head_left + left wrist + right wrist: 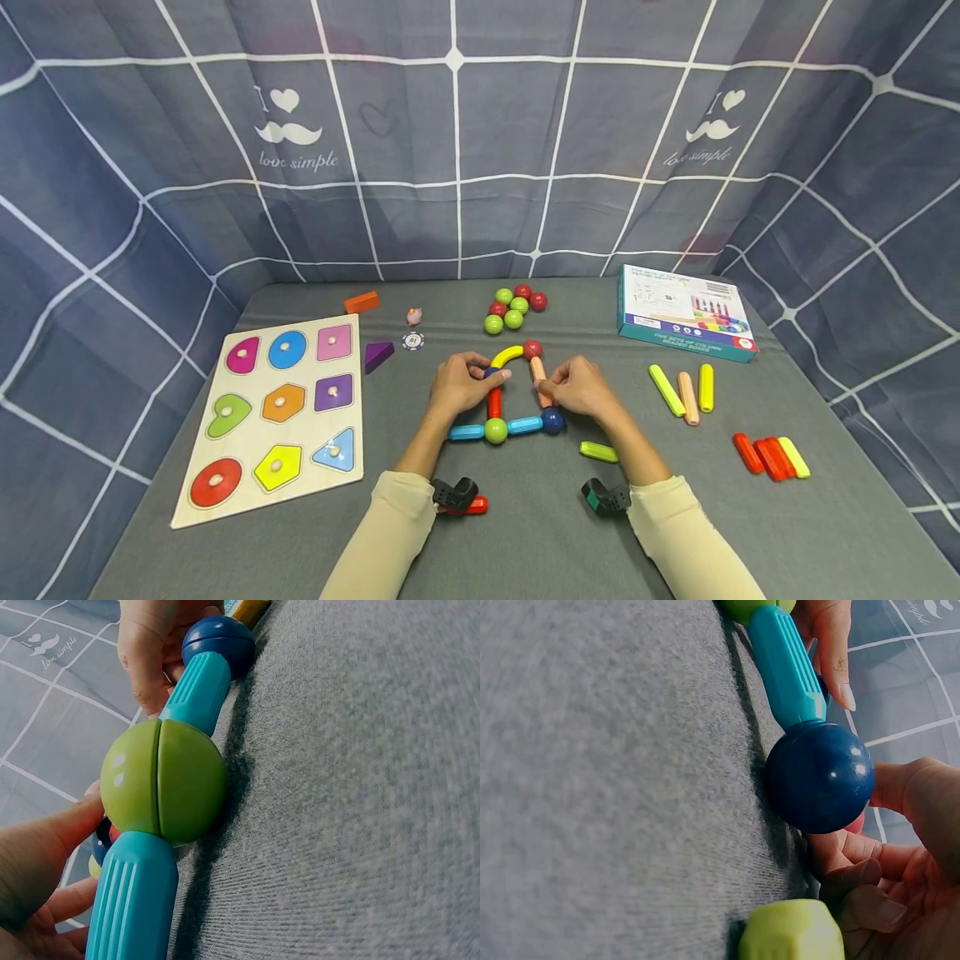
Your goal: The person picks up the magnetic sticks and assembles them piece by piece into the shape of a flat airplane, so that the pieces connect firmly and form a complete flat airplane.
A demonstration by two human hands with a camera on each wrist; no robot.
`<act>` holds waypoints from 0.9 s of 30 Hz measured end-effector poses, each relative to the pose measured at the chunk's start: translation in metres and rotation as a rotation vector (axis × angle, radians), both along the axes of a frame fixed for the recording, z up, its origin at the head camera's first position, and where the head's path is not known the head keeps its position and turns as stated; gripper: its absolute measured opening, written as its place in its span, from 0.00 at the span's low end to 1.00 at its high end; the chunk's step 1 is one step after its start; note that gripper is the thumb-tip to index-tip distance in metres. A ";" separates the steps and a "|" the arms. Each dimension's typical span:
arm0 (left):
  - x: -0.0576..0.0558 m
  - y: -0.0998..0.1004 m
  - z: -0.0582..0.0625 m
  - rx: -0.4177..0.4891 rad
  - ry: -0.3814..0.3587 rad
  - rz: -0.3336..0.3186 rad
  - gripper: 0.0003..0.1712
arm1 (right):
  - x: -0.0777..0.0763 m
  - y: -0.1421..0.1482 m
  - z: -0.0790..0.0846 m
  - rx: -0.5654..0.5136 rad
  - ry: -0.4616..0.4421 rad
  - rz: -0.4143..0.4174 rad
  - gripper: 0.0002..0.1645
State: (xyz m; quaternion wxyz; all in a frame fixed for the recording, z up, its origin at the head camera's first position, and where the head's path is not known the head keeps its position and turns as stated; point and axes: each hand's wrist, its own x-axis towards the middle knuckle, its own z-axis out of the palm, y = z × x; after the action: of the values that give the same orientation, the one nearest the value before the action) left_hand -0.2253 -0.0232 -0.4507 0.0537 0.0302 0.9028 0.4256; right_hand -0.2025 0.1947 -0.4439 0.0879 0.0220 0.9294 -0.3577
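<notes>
A closed frame of sticks and balls lies on the grey cloth in the head view. Its parts include a yellow curved stick (pixel 507 356), a red ball (pixel 532 349), a red stick (pixel 494 403), a green ball (pixel 163 782), a light-blue stick (pixel 524 425) and a dark blue ball (pixel 820 778). At the upper left corner my left hand (pixel 459 386) holds another dark blue ball (pixel 491 372) between thumb and fingers, mostly covering it. My right hand (pixel 580 386) pinches the peach stick (pixel 540 381) on the frame's right side. A second light-blue stick (pixel 467 432) extends left from the green ball.
Loose red and green balls (pixel 513 319) lie behind the frame. At left is a shape puzzle board (pixel 352 454); at right, a box (pixel 686 312) and several loose sticks (pixel 707 387). A short green stick (pixel 598 452) lies by my right forearm, a red stick (pixel 477 505) by my left wrist.
</notes>
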 end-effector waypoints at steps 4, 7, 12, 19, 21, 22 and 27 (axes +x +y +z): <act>0.000 -0.001 -0.001 0.005 0.005 -0.007 0.29 | 0.003 0.000 -0.001 -0.004 -0.011 -0.010 0.17; 0.000 -0.002 -0.001 0.010 0.014 -0.029 0.29 | 0.006 -0.001 0.001 -0.011 -0.012 -0.018 0.16; 0.001 -0.012 0.005 0.056 0.004 -0.151 0.25 | 0.010 -0.003 0.001 -0.016 0.022 -0.032 0.15; 0.025 -0.050 0.024 -0.083 0.038 -0.419 0.17 | 0.014 -0.003 -0.003 -0.005 0.078 -0.016 0.16; 0.033 -0.060 0.027 -0.133 0.051 -0.490 0.16 | 0.017 -0.003 -0.004 -0.001 0.098 -0.023 0.16; 0.036 -0.065 0.027 -0.158 0.060 -0.512 0.15 | 0.018 -0.003 -0.004 0.003 0.107 -0.025 0.17; 0.047 -0.077 0.024 -0.209 0.091 -0.495 0.11 | 0.024 -0.002 -0.004 -0.002 0.138 -0.026 0.16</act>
State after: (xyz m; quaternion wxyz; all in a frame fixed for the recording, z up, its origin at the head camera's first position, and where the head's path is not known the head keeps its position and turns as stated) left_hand -0.1782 -0.1007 -0.4263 0.1182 0.2631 0.9086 0.3021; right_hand -0.1781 0.1925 -0.4480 0.0189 0.0091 0.9325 -0.3606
